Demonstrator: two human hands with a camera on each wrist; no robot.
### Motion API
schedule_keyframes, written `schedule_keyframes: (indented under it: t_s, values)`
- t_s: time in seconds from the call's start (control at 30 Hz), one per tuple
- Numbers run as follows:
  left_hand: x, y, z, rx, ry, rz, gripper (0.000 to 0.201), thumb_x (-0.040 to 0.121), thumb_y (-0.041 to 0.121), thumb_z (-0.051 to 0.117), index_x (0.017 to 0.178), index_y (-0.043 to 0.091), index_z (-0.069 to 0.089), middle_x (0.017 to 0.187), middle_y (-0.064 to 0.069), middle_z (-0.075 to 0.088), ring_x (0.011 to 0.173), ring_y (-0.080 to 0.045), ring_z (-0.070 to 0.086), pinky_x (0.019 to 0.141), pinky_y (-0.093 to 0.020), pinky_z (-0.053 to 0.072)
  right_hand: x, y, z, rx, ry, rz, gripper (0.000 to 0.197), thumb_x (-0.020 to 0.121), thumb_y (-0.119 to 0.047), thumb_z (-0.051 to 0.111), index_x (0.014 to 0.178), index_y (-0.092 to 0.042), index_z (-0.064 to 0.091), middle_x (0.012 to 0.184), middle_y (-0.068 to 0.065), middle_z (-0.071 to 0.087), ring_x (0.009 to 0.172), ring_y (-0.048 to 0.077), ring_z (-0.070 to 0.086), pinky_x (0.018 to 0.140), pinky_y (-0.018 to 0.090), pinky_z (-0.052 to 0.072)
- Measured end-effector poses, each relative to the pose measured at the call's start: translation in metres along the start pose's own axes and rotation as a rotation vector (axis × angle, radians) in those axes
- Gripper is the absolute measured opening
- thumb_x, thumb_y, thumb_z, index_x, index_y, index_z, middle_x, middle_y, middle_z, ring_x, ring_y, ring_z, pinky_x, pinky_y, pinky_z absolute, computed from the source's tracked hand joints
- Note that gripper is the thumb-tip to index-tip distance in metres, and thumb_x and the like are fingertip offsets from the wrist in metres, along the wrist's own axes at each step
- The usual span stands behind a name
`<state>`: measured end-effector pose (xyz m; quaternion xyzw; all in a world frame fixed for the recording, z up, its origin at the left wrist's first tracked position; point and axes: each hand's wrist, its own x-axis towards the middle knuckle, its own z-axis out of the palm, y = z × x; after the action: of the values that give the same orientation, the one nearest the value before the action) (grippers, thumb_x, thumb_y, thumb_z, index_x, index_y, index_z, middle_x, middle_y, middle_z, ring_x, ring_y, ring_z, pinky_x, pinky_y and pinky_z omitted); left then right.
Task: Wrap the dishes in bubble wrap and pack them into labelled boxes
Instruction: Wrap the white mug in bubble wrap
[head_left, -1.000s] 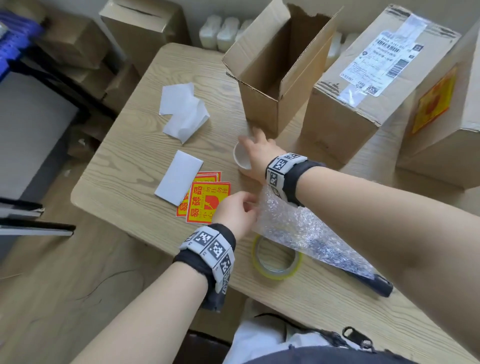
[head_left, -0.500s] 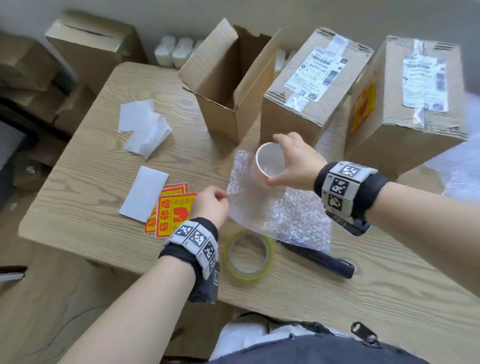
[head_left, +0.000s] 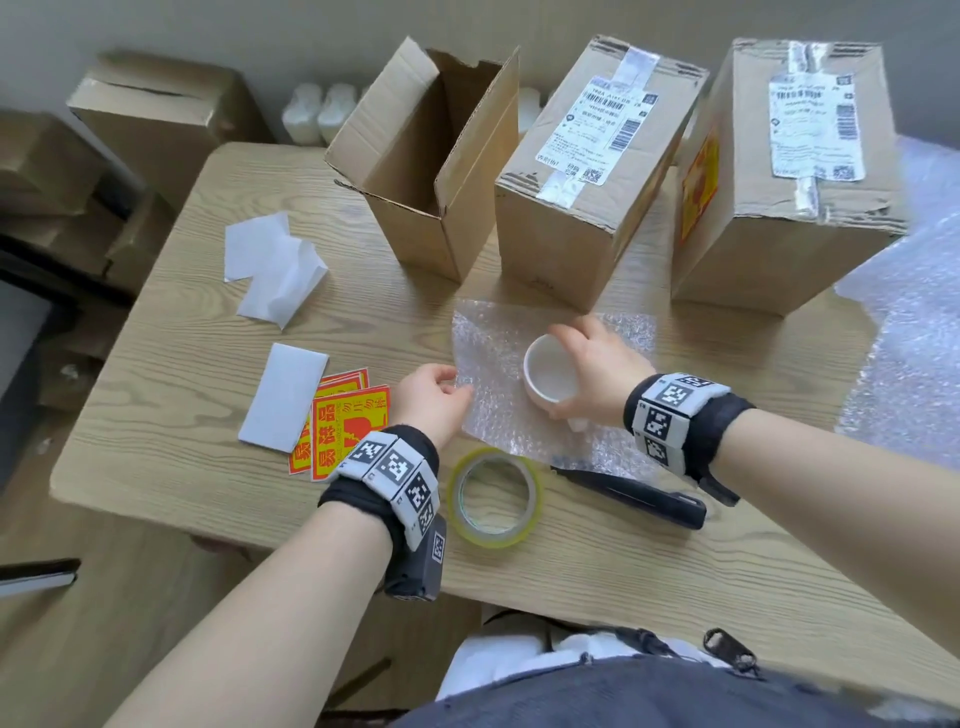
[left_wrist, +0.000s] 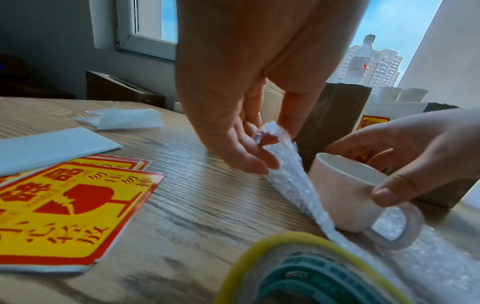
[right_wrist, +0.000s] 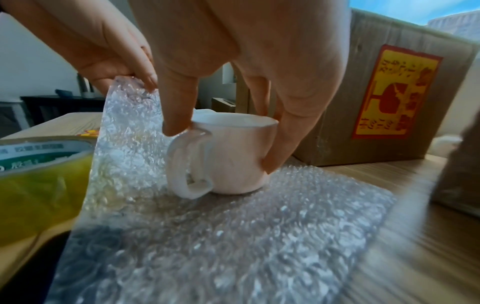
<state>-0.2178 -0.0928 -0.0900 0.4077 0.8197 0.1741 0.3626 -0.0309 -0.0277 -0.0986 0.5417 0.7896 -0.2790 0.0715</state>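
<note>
Right hand (head_left: 597, 374) is gripping white mug (head_left: 548, 376) on bubble wrap sheet (head_left: 519, 415); left hand (head_left: 431, 400) is pinching its edge, wooden table (head_left: 182, 364) lying under cardboard boxes (head_left: 587, 176).

1. Under the right hand (head_left: 597, 371): a cup (head_left: 550, 375), standing on the bubble wrap sheet (head_left: 524, 431).
2. Pinched in the left hand (head_left: 434, 397): that sheet's lifted left edge.
3. Left of the left hand – stickers (head_left: 345, 431).
4. Just nearer than both hands: tape roll (head_left: 493, 496), knife (head_left: 631, 496).
5. Beyond the right hand – open box (head_left: 431, 171), then two sealed boxes (head_left: 587, 182) to its right.
</note>
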Motion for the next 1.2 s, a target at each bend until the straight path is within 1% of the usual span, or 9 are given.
schedule_keyframes:
  t_s: [0.2,0.33,0.4,0.5,0.6,0.73,0.87,1.0,1.2]
  values:
    - [-0.008,0.023,0.020,-0.210,-0.062,0.121,0.024,0.091,0.010,0.055,0.112,0.011,0.067,0.107,-0.003,0.067,0.094,-0.011,0.058,0.082,-0.019,0.043,-0.019,0.026,-0.001,0.390,0.119,0.255,0.082,0.084,-0.040,0.066,0.148,-0.013,0.022,0.149,0.015,0.025,0.136,0.028,0.031,0.111,0.040,0.028]
    - [-0.009,0.040,0.035,-0.287,-0.067,0.167,0.022,0.090,0.005,0.056,0.109,0.010,0.066,0.103,-0.004,0.067,0.091,-0.011,0.059,0.086,-0.023,0.047,-0.033,0.046,0.007,0.420,0.059,0.475,0.077,0.086,-0.032,0.063,0.147,-0.013,0.021,0.145,0.019,0.025,0.125,0.033,0.042,0.104,0.043,0.041]
    - [-0.006,0.046,0.040,-0.304,-0.059,0.160,0.022,0.090,0.005,0.056,0.110,0.011,0.064,0.101,-0.003,0.065,0.088,-0.011,0.059,0.084,-0.024,0.049,-0.036,0.051,0.007,0.474,0.056,0.496,0.078,0.084,-0.024,0.066,0.148,-0.017,0.021,0.142,0.017,0.027,0.108,0.027,0.052,0.085,0.034,0.051]
    - [-0.004,0.053,0.047,-0.398,-0.131,0.056,0.023,0.093,0.004,0.053,0.114,0.010,0.060,0.093,-0.001,0.062,0.077,-0.013,0.061,0.081,-0.031,0.056,-0.039,0.056,0.007,0.567,0.078,0.453,0.076,0.081,-0.007,0.063,0.145,-0.023,0.027,0.120,0.013,0.049,0.077,0.016,0.056,0.060,0.024,0.048]
    - [-0.004,0.056,0.054,-0.312,-0.186,0.072,0.027,0.093,0.003,0.049,0.117,0.010,0.057,0.103,-0.003,0.061,0.094,-0.020,0.062,0.094,-0.038,0.051,-0.044,0.055,0.007,0.671,0.139,0.433,0.065,0.079,0.000,0.059,0.135,-0.026,0.041,0.094,0.002,0.055,0.080,0.019,0.060,0.076,0.035,0.056]
    - [-0.005,0.054,0.058,-0.098,-0.227,0.220,0.033,0.094,0.006,0.049,0.127,0.006,0.053,0.123,-0.010,0.060,0.113,-0.021,0.057,0.099,-0.031,0.045,-0.043,0.048,0.002,0.888,0.206,0.366,0.048,0.079,0.005,0.062,0.120,-0.017,0.052,0.103,0.007,0.059,0.082,0.018,0.065,0.076,0.035,0.058]
    - [-0.005,0.052,0.058,0.024,-0.304,0.274,0.041,0.090,-0.001,0.047,0.130,0.007,0.049,0.129,-0.011,0.057,0.118,-0.020,0.055,0.105,-0.036,0.042,-0.035,0.034,0.000,1.030,0.168,0.280,0.035,0.078,0.011,0.063,0.102,-0.012,0.051,0.100,0.008,0.059,0.078,0.017,0.064,0.061,0.019,0.055]
    - [-0.007,0.049,0.054,0.099,-0.362,0.307,0.043,0.081,0.005,0.061,0.122,0.013,0.051,0.126,-0.005,0.055,0.116,-0.017,0.054,0.102,-0.034,0.043,-0.036,0.029,0.003,0.890,0.186,0.174,0.032,0.076,0.006,0.068,0.090,-0.015,0.049,0.092,0.005,0.059,0.081,0.019,0.065,0.074,0.027,0.055]
    - [-0.012,0.049,0.053,0.394,-0.388,0.471,0.049,0.075,0.006,0.066,0.122,0.016,0.053,0.127,-0.002,0.051,0.115,-0.018,0.051,0.093,-0.027,0.042,-0.041,0.026,0.017,0.572,0.081,0.031,0.031,0.074,-0.004,0.073,0.089,-0.019,0.050,0.111,0.004,0.039,0.090,0.016,0.054,0.088,0.028,0.052]
